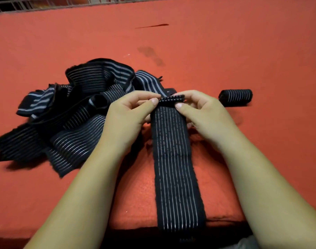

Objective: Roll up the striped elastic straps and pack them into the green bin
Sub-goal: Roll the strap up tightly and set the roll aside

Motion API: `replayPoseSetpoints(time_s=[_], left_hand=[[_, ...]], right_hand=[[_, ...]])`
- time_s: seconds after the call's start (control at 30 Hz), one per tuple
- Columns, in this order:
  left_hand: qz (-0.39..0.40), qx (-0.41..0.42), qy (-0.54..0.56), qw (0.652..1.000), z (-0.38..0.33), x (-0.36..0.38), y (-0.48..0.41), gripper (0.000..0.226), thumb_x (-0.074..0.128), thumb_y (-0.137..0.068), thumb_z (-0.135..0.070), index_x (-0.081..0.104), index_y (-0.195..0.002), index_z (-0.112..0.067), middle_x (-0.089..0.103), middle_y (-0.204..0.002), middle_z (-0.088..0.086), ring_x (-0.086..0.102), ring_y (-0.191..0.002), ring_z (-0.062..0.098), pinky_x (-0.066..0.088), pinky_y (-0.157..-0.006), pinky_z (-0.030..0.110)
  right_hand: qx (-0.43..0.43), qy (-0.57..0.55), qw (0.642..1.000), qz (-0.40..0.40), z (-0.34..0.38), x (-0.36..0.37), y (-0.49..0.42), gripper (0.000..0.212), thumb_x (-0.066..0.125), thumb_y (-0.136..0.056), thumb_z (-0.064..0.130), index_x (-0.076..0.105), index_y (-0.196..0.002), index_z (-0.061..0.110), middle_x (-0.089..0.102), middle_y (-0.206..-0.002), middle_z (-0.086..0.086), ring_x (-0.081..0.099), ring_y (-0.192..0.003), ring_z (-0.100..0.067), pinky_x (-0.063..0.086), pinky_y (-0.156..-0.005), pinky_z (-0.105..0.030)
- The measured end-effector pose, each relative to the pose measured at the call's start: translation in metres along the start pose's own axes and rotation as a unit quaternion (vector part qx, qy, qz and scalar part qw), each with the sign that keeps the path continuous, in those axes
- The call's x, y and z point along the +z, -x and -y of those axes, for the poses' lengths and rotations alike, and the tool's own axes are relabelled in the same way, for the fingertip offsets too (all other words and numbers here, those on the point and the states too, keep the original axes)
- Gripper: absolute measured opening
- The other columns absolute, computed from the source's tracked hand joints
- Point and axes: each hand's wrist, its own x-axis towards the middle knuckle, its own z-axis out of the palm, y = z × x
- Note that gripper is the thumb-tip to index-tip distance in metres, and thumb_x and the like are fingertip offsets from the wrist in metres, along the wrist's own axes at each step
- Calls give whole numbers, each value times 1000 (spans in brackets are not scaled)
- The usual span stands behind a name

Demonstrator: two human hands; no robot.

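The scene is given through a single wide-angle camera worn on the person's head. It is aimed forward and steeply down onto the red surface [225, 51]. Both forearms are seen entering from the bottom edge and converging near the middle of the frame. The left hand [130, 112] and right hand [204, 114] are caught close below the lens. The striped strap [173, 159] pinched by both runs down the centre toward the viewer. The surface is followed away to a wire grille [45, 5] at the top edge, shown tilted.
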Motion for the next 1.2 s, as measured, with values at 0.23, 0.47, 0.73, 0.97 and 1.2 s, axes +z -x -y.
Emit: replayPoseSetpoints(time_s=[0.23,0.47,0.73,0.97,1.2], left_hand=[[-7,25,-20,999,12,-4,-5,18,77,-94,-7,83,-105,-20,81,-106,12,75,-101,29,58,-98,58],[41,-5,0,999,15,-4,-10,33,76,-95,-7,78,-122,-26,69,-100,6,67,-90,26,59,-84,54],[73,2,3,997,20,-2,-13,20,73,-99,-10,80,-115,-19,68,-96,15,51,-74,27,40,-60,33],[60,-20,43,997,17,2,-12,15,76,-100,-18,78,-113,-11,72,-96,5,67,-70,8,52,-61,23],[46,-18,44,998,18,0,-12,21,80,-95,-10,80,-114,-17,79,-103,2,71,-82,16,52,-68,29]], right_hand=[[-19,-8,1000,-20,-7,5,-4,19,72,-102,23,76,-121,21,51,-69,8,47,-59,-7,40,-55,-22],[-38,-25,999,-5,-5,-1,3,21,70,-102,6,76,-115,22,69,-74,14,61,-70,-2,51,-65,-22],[-43,-36,998,-3,-1,-3,7,22,68,-102,8,74,-110,28,71,-91,-15,64,-81,-19,53,-66,-35],[-62,-43,997,-21,-3,-3,5,25,72,-95,-2,77,-101,21,77,-89,3,69,-87,-13,56,-83,-36],[-12,-58,998,8,-1,-2,5,16,72,-101,13,73,-117,15,66,-75,18,57,-70,1,45,-65,-18]])
